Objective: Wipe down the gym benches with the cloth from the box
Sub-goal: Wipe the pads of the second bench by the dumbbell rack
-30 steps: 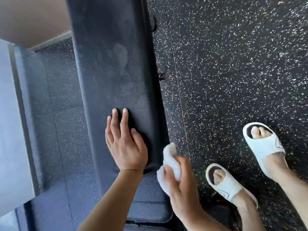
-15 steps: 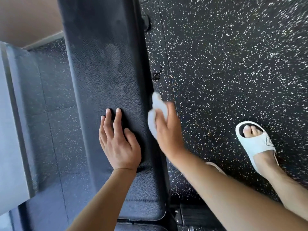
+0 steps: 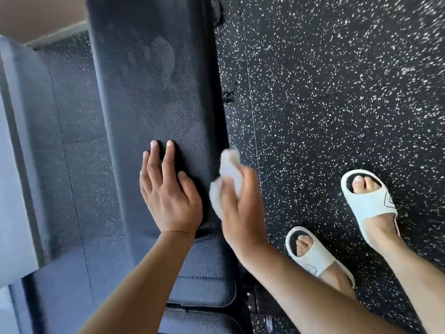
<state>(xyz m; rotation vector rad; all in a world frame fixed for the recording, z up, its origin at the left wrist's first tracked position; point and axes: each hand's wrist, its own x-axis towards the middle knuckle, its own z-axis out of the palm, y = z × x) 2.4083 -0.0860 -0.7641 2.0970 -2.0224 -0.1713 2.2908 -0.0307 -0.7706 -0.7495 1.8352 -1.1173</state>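
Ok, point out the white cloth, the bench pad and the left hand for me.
white cloth [image 3: 227, 171]: head view, on the bunched upper part above the fingers.
bench pad [image 3: 154, 97]: head view, on the bare black top surface.
left hand [image 3: 168, 196]: head view, on the back of the hand.

The bench [image 3: 154, 97] runs lengthwise down the middle, with the floor [image 3: 337, 92] on its right. The left hand [image 3: 168, 196] lies flat on the bench top; just right of it, at the bench's right edge, the right hand [image 3: 240, 213] holds the cloth [image 3: 228, 169]
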